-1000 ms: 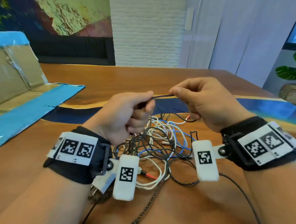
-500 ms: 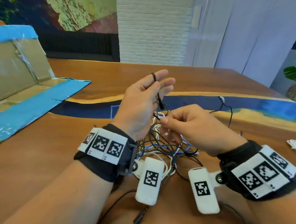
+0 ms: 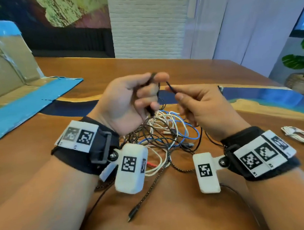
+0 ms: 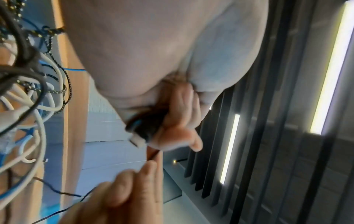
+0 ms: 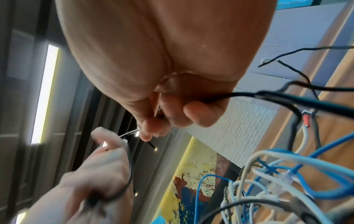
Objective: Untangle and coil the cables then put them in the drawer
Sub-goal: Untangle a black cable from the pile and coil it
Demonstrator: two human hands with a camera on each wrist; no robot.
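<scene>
A tangle of black, white, blue and braided cables (image 3: 163,137) lies on the wooden table (image 3: 43,157) between my wrists. My left hand (image 3: 151,90) is raised above it, fingers curled round a thin black cable (image 3: 171,87) that loops over them. The left wrist view shows this cable's plug (image 4: 141,128) gripped in that hand (image 4: 178,121). My right hand (image 3: 177,95) is level with the left and pinches the same black cable just beside it. In the right wrist view the right hand (image 5: 162,121) closes on the black cable (image 5: 268,94), which runs down into the tangle (image 5: 277,181).
An opened cardboard box with blue tape (image 3: 11,70) lies at the left of the table. A coiled white cable (image 3: 298,137) rests at the right. A braided cable's plug (image 3: 134,213) trails toward me. A potted plant (image 3: 301,64) stands beyond the right edge.
The left hand's fingers, stretched out half a second ago, have curled round the black cable. The right hand has risen from the tangle to the left hand's level, pinching the cable.
</scene>
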